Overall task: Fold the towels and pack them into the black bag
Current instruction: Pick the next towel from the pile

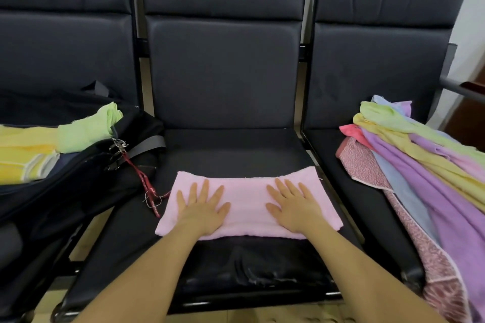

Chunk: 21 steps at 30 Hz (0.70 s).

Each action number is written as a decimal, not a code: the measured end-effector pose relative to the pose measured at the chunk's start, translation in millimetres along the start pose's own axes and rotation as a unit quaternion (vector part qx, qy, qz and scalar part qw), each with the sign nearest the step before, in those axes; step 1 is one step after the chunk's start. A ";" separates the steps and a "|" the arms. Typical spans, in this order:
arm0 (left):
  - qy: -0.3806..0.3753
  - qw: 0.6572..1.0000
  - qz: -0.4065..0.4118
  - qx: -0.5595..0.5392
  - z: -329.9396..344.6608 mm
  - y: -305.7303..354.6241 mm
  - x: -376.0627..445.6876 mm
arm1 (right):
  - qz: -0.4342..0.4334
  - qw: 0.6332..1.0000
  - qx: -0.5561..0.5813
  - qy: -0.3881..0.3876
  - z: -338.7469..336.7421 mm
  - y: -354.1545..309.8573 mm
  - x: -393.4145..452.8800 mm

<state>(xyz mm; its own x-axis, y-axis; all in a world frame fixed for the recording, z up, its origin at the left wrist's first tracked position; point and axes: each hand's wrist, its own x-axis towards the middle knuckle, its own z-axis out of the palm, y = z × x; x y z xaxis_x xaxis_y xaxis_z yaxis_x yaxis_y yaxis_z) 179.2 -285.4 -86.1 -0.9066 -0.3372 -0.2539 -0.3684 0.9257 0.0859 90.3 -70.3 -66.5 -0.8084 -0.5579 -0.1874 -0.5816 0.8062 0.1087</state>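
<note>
**Fingers spread flat on a folded pink towel**

Fingers [200, 193] of the left hand [203, 211] lie straight and splayed, pressing the left half of the pink towel [246, 204]; nothing is gripped. At nine o'clock, the black bag [78, 181] lies open on the neighbouring seat, holding folded yellow towels [23, 152] and a green towel [86, 131]. Toward three o'clock, the right hand [294, 210] rests equally flat on the towel's right half. Farther right, a pile of unfolded towels [420, 155] drapes over the next seat [367, 204].
</note>
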 end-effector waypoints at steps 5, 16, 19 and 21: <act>-0.026 0.999 0.007 -0.041 -1.6 0.3 -18.5 | 0.002 1.000 0.017 -0.018 0.4 3.1 -18.8; 0.256 0.959 -0.123 -0.009 0.7 -28.8 -18.2 | -0.042 0.995 0.087 0.013 -10.5 -20.1 -14.9; 0.242 0.964 -0.111 0.006 -12.0 -26.2 -20.2 | -0.047 0.995 0.090 0.002 -4.7 -18.1 -10.8; 0.241 0.964 -0.115 -0.016 -13.3 -27.6 -14.8 | -0.052 0.995 0.084 0.000 -2.2 -18.4 -8.8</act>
<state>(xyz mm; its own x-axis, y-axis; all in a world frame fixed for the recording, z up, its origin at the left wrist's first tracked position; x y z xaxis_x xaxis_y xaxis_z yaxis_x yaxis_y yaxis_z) 200.1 -308.3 -71.9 -0.7875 -0.5809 0.2057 -0.5705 0.8135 0.1132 107.9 -80.7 -64.7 -0.7447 -0.6400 -0.1893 -0.6386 0.7657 -0.0768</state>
